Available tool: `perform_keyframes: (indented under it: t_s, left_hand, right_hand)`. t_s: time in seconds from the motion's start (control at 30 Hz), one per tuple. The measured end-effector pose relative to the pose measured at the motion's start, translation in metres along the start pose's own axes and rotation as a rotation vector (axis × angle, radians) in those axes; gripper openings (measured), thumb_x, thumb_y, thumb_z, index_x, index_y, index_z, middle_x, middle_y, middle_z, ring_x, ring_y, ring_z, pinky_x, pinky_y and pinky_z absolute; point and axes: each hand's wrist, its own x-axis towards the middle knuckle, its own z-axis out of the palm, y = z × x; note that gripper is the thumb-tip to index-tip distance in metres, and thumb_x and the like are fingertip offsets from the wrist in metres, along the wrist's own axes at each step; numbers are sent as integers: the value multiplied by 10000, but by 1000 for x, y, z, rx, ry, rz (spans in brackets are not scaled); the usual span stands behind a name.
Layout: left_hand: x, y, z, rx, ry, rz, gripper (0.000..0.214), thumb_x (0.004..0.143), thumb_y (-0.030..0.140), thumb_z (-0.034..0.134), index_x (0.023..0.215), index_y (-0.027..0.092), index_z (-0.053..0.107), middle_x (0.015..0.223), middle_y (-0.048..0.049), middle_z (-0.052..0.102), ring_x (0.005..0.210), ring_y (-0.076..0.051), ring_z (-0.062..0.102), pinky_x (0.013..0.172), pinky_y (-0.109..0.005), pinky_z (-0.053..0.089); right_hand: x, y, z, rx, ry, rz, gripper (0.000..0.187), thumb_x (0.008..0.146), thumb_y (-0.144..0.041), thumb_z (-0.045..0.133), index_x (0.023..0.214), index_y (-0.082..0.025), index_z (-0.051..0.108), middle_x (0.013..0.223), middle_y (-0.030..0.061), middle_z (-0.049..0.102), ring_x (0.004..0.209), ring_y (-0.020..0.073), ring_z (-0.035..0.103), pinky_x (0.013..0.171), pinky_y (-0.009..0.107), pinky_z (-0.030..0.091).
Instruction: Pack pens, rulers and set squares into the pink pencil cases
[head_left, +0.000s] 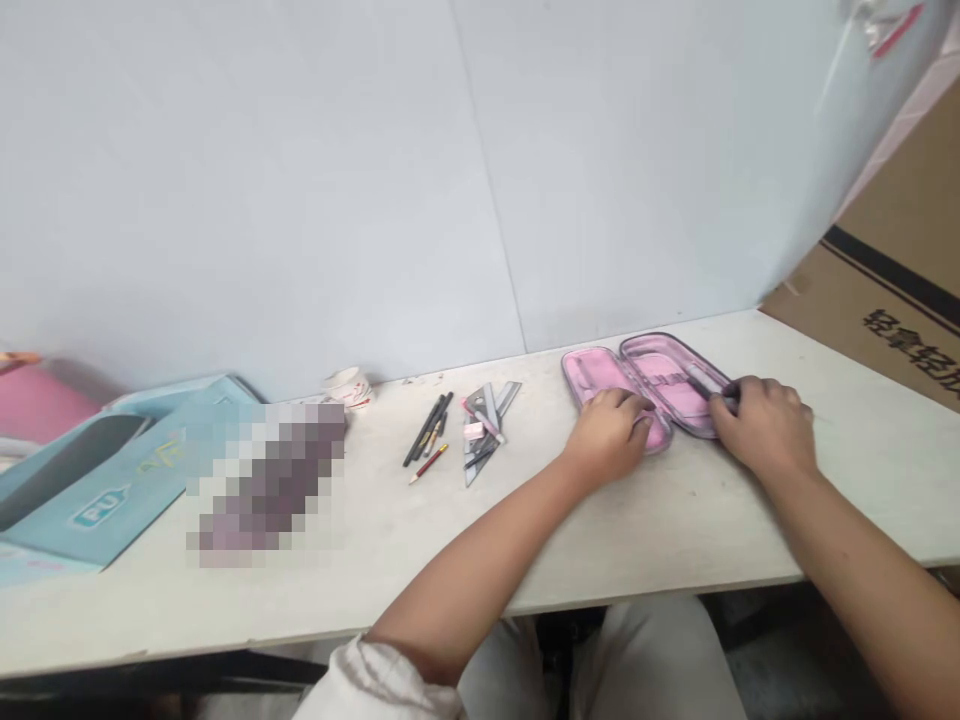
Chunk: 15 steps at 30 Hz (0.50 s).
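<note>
A pink pencil case (pixel 591 367) with grey edging lies unzipped and spread flat on the table, its two halves side by side. My left hand (pixel 609 437) rests over the front of the left half, fingers curled against it and gripping it. Above the right half, my right hand (pixel 765 420) is closed around a thick grey-and-white pen (pixel 703 380), whose far end points into the case. Part of that pen is hidden by my fingers. Elastic loops (pixel 667 379) run along the middle of the case.
Left of the case lie rulers (pixel 491 405) with a pink-white eraser (pixel 474 431), several dark pens (pixel 427 430) and a red pencil (pixel 429 465). Farther left are a paper cup (pixel 349 386), a blurred-out object (pixel 274 480) and a teal box (pixel 150 480). A cardboard box (pixel 885 290) stands right.
</note>
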Motion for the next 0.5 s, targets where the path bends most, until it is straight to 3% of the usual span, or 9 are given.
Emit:
perform_keyframes:
  t_s: [0.17,0.27,0.4,0.5]
  left_hand:
    - [-46,-52,-44,-29,168,-135,279,858,254,390,1046,164,574,1055,-84,594,1032,-196,520,942,-341,400]
    - [-75,-92,-68,-45,282,-250,242,838,211,411,998,160,585,1025,-77,611,1022,-197,531,941,-348,398]
    - [-107,-138,-88,-95,482,-458,235,837,198,400,985,162,579,997,-75,624,963,-192,557,892,-346,423]
    - [-119,-153,-91,-94,493,-510,234,832,192,401,980,156,578,981,-81,621,932,-190,561,862,-338,434]
  right_hand:
    - [-3,4,-2,-56,-17,10,427,832,-440,335,975,-138,600,946,182,582,909,334,523,692,397,377]
    - [-3,-12,-8,-62,15,-45,417,833,-443,341,967,-146,601,957,186,581,915,340,519,703,404,386]
    - [-7,-77,-16,50,82,-274,380,835,-390,372,967,-110,591,931,173,575,924,301,508,761,385,387]
    - [-19,-145,-18,207,46,-503,318,840,-357,391,945,-128,585,923,138,572,929,265,498,794,365,377]
